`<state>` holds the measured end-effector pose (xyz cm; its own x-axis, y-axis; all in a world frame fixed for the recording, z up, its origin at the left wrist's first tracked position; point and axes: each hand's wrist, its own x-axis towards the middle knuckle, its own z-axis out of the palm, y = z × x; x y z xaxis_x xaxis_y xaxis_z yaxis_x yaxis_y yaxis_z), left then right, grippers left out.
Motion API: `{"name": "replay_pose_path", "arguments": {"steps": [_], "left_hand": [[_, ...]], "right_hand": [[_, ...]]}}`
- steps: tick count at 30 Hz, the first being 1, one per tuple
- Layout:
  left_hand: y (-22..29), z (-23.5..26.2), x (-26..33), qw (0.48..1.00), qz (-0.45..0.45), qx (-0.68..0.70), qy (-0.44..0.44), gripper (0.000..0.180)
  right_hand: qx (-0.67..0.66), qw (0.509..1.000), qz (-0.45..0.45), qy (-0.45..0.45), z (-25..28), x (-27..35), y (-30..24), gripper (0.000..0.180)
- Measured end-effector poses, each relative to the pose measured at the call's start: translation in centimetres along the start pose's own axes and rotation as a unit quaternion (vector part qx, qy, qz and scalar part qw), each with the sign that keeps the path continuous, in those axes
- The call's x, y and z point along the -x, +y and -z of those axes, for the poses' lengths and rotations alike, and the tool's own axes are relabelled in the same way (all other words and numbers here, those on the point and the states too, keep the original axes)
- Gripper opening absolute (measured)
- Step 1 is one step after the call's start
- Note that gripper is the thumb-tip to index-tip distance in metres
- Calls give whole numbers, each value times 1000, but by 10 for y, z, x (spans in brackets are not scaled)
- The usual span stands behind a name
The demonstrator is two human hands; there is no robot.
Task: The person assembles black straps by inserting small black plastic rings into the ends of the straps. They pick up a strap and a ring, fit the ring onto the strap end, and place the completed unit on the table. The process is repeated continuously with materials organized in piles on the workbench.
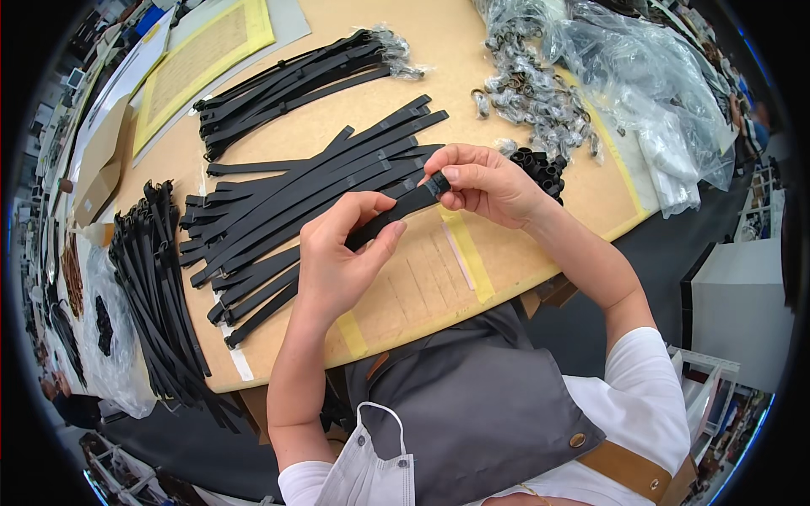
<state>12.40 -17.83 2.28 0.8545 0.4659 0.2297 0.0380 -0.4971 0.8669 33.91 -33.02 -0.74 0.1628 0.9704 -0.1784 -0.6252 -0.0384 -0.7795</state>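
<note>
Both hands are engaged on a single flat black strap point(412, 201), located above the near half of the table point(456, 84), in front of the person's body. The left hand point(337, 249) holds it in a narrow grip between thumb and fingers, the rest of the hand curled over its length. The right hand point(485, 181) pinches the end between thumb and index finger, at a small dark band point(437, 183); whether this band is separate from the strap cannot be determined. The strap slopes upward from left hand to right. Its far end cannot be traced beyond the left hand.

Directly behind and to the left of the hands, a fanned row of black straps point(312, 190) lies on the table, its pieces overlapping. A further strap bundle point(287, 93) lies beyond it, with plastic-wrapped ends point(395, 52) at its right. A third bundle point(156, 278) lies at the left and hangs over the table edge.

Just beyond the right hand is a pile of small black loops point(544, 173). Behind these lie metal clasps point(527, 80) in transparent wrapping, beside a large clear plastic bag point(654, 72). A yellow tape strip point(469, 257) runs across the near part of the table. The person wears a grey apron point(472, 405); a white face mask point(367, 468) shows at the lower edge.
</note>
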Motion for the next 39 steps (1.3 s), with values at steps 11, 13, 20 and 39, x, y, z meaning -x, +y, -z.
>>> {"name": "replay_pose_path", "arguments": {"steps": [11, 13, 20, 39], "left_hand": [[-2, -5, 2, 999, -22, -20, 23, 22], [-2, -7, 1, 998, -44, -46, 28, 21], [-6, -9, 3, 997, -50, -62, 8, 28], [-9, -5, 0, 997, -50, -48, -22, 29]], "right_hand": [[22, 1000, 12, -13, 0, 1, 2, 17], [42, 999, 13, -2, -2, 3, -1, 18], [137, 990, 4, 20, -14, 2, 5, 31], [816, 505, 73, 272, 53, -41, -62, 23]]}}
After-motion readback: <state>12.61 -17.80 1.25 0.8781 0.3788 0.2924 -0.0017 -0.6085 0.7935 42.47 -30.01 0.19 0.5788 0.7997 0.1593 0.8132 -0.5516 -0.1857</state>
